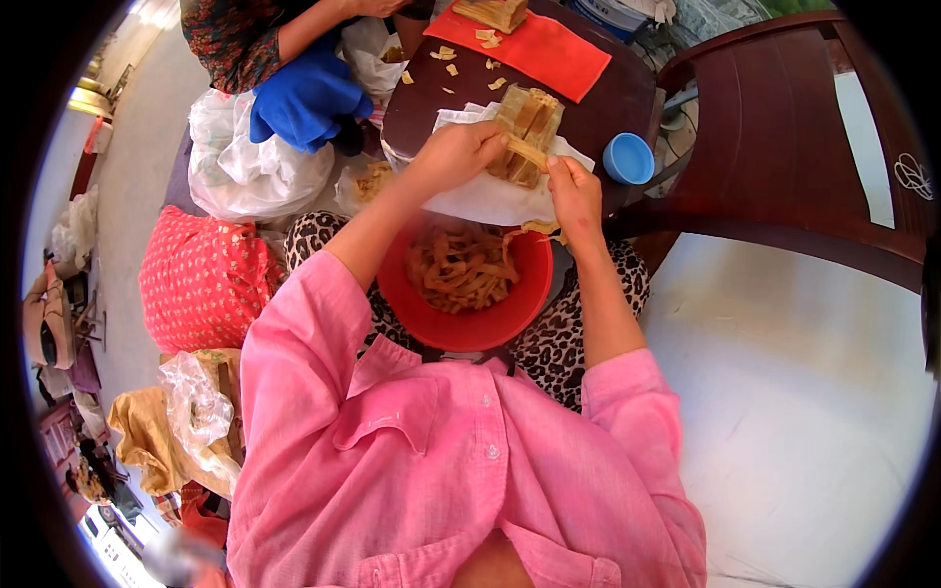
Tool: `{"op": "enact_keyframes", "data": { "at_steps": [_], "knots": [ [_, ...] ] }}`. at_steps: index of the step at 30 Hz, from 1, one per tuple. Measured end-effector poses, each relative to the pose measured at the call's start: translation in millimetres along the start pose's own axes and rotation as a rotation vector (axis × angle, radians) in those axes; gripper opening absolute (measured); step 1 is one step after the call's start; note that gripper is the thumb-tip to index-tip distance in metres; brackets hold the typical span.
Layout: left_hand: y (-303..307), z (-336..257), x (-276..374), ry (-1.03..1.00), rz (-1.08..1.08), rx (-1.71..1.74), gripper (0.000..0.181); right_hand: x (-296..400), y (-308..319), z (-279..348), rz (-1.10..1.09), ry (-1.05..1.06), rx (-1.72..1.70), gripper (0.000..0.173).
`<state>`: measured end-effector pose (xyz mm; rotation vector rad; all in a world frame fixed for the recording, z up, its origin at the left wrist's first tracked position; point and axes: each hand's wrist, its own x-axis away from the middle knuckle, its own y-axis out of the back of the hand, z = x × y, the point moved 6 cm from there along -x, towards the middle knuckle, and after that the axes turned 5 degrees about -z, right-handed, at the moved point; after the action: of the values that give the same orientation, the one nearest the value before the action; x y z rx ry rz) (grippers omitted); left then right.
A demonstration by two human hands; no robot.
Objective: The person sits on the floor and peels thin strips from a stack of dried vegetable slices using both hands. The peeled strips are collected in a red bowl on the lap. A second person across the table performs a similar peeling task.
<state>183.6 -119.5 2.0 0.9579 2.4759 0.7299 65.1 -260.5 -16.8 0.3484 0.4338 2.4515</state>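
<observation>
My left hand [467, 153] and my right hand [575, 192] pinch the two ends of a pale yellow, fibrous strip [527, 153], held across the flat brown-yellow bundle [518, 175]. That bundle, perhaps dried plant leaf or stalk, lies on a white cloth [478, 202] on the dark table [412, 121]. Below my right hand, more yellow strip [540, 226] hangs near the rim of a red basin [535, 294]. Many tangled brownish strips [459, 268] fill the middle of the basin, which sits between my knees.
A blue cup [628, 159] stands at the table's right edge, near a dark wooden chair [772, 132]. Yellow scraps [443, 54] lie by a red cloth [566, 62] with another bundle [491, 13]. Another person's arm [312, 33] is at upper left, beyond white plastic bags [257, 176] and a red cushion [206, 279].
</observation>
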Motion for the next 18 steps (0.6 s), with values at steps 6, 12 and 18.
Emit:
{"op": "enact_keyframes", "data": {
  "at_steps": [6,12,18],
  "knots": [
    [-15,12,-11,0.075,0.09,-0.005,0.028,-18,-7,-18,-0.03,0.013,0.246,0.036],
    [-27,19,-16,0.121,0.14,-0.204,0.032,-18,-15,1,0.017,0.096,0.605,0.034],
    [-16,16,-9,0.224,-0.036,-0.49,0.026,-21,-10,2,-0.056,0.124,0.894,0.034]
  ]
}}
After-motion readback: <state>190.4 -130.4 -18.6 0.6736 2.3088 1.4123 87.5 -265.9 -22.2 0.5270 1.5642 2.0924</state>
